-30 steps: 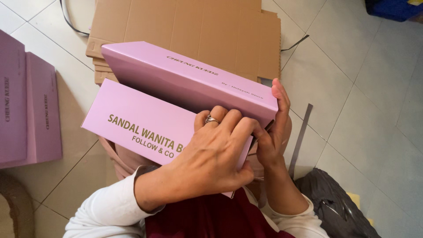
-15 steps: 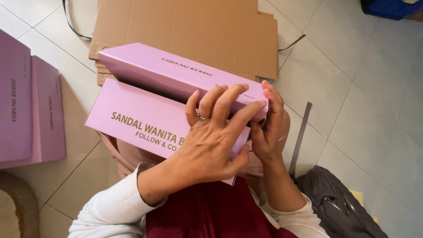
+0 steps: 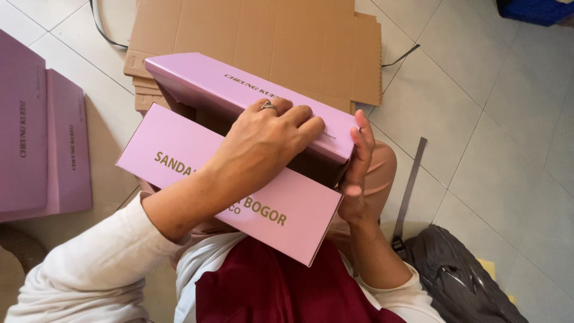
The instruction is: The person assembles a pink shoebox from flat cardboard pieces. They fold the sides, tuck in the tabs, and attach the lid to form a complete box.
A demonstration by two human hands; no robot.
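Resting on the person's lap, a smooth pink cardboard box [image 3: 239,173] with gold lettering stands half open. Left hand [image 3: 263,140] lies flat across its lid, fingers curled over the edge; right hand [image 3: 357,173] presses the box's right end. Flattened brown corrugated cardboard [image 3: 269,42] lies far on pale floor tiles [image 3: 478,107]; more pink boxes [image 3: 42,137] sit left, a grey bag [image 3: 460,281] near right.

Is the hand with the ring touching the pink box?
Touching. The head view shows the left hand, the one with the ring, lying flat across the pink box, its fingers pressed onto the upper panel with no gap showing.
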